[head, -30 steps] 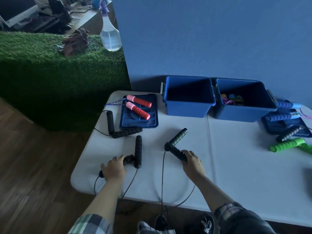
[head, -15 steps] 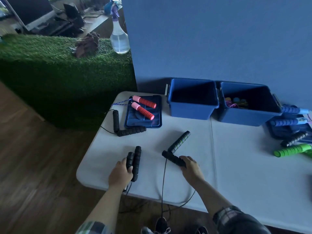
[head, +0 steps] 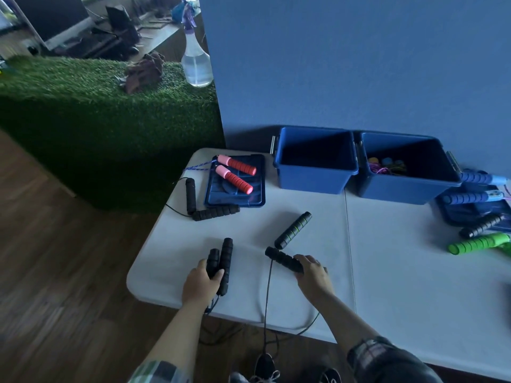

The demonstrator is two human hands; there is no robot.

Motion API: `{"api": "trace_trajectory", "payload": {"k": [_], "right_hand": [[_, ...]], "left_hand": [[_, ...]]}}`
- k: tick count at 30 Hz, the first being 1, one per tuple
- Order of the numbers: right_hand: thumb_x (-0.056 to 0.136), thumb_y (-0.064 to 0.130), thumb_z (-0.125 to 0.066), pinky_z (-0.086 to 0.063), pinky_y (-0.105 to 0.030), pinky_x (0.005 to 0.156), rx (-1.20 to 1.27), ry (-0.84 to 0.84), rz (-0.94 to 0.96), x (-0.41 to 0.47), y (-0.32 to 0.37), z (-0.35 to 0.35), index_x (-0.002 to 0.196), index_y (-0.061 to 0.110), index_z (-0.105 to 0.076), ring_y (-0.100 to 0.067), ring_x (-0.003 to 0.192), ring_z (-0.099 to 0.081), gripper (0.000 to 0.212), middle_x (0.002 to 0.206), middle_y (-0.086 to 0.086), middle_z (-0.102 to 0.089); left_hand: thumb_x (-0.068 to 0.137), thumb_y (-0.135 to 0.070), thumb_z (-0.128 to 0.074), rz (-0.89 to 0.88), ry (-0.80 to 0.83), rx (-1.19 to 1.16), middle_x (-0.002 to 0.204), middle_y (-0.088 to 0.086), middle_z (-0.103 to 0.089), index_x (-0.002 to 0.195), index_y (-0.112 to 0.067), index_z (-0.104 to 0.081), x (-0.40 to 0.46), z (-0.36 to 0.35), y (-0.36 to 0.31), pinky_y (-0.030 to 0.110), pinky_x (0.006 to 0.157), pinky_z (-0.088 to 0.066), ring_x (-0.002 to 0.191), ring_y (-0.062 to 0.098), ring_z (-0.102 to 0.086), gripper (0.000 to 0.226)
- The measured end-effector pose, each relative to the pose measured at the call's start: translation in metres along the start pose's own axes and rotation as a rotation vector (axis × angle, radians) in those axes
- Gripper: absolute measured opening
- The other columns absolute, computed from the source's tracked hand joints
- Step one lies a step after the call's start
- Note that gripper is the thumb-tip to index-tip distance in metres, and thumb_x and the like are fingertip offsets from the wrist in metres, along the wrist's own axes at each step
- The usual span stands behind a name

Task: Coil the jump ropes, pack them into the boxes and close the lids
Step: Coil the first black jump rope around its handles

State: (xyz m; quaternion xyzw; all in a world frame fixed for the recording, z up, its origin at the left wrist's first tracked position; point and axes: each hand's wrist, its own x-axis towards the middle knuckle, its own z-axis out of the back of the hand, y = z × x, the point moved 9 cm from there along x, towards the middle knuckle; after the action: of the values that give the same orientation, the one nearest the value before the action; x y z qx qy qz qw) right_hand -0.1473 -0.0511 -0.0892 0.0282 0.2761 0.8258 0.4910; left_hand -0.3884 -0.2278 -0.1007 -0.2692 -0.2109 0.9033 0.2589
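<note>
Unmoved since before, both hands grip black handles (head: 282, 259) on the white table (head: 414, 272) by the blue wall (head: 359, 64).

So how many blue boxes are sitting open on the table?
2. The left box stands against the wall beside the lid carrying the pink rope handles; the right box is next to it, with coiled ropes inside. No other box shows, though the right edge is cut off.

Green handle (head: 479, 242) cut off at right edge; right box (head: 409, 186) contents indistinct.
</note>
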Motion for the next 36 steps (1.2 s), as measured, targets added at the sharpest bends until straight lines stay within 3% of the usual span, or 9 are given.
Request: {"api": "trace_trajectory", "payload": {"k": [3,8,10,13,18,22,28,34,36], "right_hand": [[0.088,0.011,-0.051,-0.036,-0.035,0.094,-0.015,-0.013,0.000,-0.001,0.001,0.001,0.125,0.022,-0.052,-0.023,0.104,-0.055,0.039,0.119,-0.001,-0.058],[0.088,0.011,-0.050,-0.032,-0.034,0.095,-0.048,-0.033,0.019,-0.004,0.004,0.001,0.126,0.024,-0.051,-0.022,0.107,-0.053,0.041,0.120,0.002,-0.058],[0.088,0.011,-0.050,-0.032,-0.035,0.095,-0.035,-0.029,0.022,-0.005,0.004,0.000,0.127,0.023,-0.051,-0.022,0.108,-0.053,0.041,0.121,0.002,-0.058],[0.089,0.012,-0.051,-0.031,-0.034,0.098,-0.029,-0.029,0.013,-0.005,0.003,0.001,0.128,0.023,-0.050,-0.021,0.110,-0.053,0.040,0.124,0.003,-0.057],[0.090,0.016,-0.052,-0.029,-0.033,0.100,-0.045,-0.028,0.009,-0.003,0.003,0.003,0.130,0.022,-0.049,-0.019,0.116,-0.050,0.040,0.127,0.004,-0.056],[0.090,0.019,-0.053,-0.028,-0.032,0.100,-0.060,-0.013,-0.005,-0.004,0.002,0.002,0.130,0.022,-0.049,-0.019,0.118,-0.048,0.040,0.129,0.003,-0.054],[0.089,0.026,-0.055,-0.026,-0.033,0.104,-0.083,0.000,-0.016,-0.004,-0.001,0.002,0.133,0.022,-0.046,-0.019,0.123,-0.045,0.044,0.133,0.002,-0.051],[0.084,0.022,-0.061,-0.030,-0.038,0.106,-0.163,-0.092,0.187,-0.007,0.036,0.005,0.129,0.014,-0.051,-0.026,0.125,-0.046,0.047,0.131,-0.004,-0.051],[0.086,0.019,-0.058,-0.033,-0.036,0.104,-0.129,-0.080,0.269,-0.009,0.057,0.002,0.129,0.013,-0.052,-0.026,0.123,-0.046,0.044,0.131,-0.003,-0.051]], "left_hand": [[0.086,-0.043,-0.065,0.019,0.029,-0.029,0.106,0.008,-0.066,0.110,-0.009,-0.057,0.001,-0.005,-0.002,0.034,0.080,-0.052,0.094,0.024,-0.062,0.042],[0.086,-0.038,-0.067,0.011,0.016,-0.053,0.099,0.006,-0.066,0.101,-0.011,-0.061,0.000,-0.004,-0.004,0.031,0.077,-0.051,0.088,0.021,-0.061,0.032],[0.085,-0.034,-0.068,-0.010,0.002,-0.070,0.102,0.008,-0.064,0.102,-0.010,-0.060,-0.001,-0.002,-0.006,0.032,0.077,-0.051,0.089,0.022,-0.062,0.030],[0.084,-0.028,-0.072,-0.024,-0.088,-0.069,0.117,0.012,-0.045,0.122,-0.014,-0.046,-0.007,0.007,-0.012,0.031,0.073,-0.044,0.096,0.031,-0.057,0.048],[0.084,-0.031,-0.071,-0.094,-0.069,-0.014,0.104,0.008,-0.045,0.102,-0.022,-0.055,-0.009,0.003,-0.021,0.032,0.072,-0.049,0.080,0.021,-0.054,0.026],[0.074,-0.044,-0.076,-0.068,-0.014,0.020,0.102,0.003,-0.042,0.093,-0.020,-0.058,-0.007,-0.006,-0.019,0.031,0.072,-0.052,0.078,0.020,-0.058,0.035],[0.074,-0.031,-0.076,0.046,-0.024,-0.004,0.109,0.004,-0.042,0.090,-0.018,-0.059,-0.005,-0.009,-0.018,0.030,0.066,-0.054,0.071,0.020,-0.061,0.027],[0.071,-0.035,-0.077,0.067,-0.026,0.012,0.103,0.002,-0.041,0.090,-0.023,-0.059,-0.008,-0.009,-0.021,0.027,0.059,-0.050,0.069,0.019,-0.059,0.029],[0.069,-0.034,-0.077,0.039,-0.014,-0.005,0.100,0.003,-0.050,0.086,-0.025,-0.057,-0.007,-0.011,-0.022,0.027,0.057,-0.052,0.067,0.018,-0.062,0.028]]}}
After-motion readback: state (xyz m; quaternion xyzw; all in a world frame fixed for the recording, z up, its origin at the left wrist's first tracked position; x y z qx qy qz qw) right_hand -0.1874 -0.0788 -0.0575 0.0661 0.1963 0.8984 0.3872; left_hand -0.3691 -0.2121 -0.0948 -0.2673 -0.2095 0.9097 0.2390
